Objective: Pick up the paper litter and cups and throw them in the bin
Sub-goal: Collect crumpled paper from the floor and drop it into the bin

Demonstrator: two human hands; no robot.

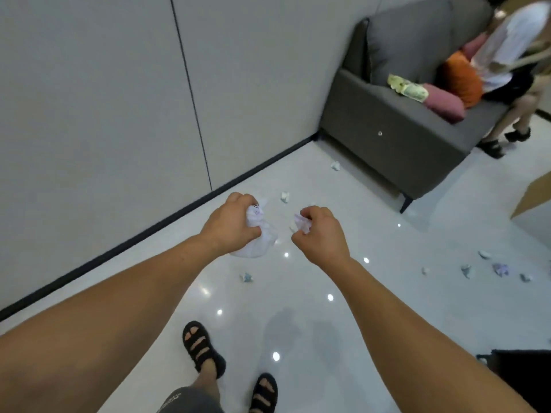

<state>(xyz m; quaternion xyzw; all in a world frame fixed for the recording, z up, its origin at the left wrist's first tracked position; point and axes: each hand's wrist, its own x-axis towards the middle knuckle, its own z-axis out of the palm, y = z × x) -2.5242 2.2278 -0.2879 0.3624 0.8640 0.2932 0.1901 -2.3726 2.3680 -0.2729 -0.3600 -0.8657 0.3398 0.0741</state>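
Litter is only partly gathered. Your left hand (pixel 235 222) grips a big crumpled paper wad (pixel 262 238), your right hand (pixel 319 231) pinches a small scrap (pixel 301 221). More scraps (pixel 285 197) lie on the floor (pixel 328 338) near its wall edge and toward its right edge.
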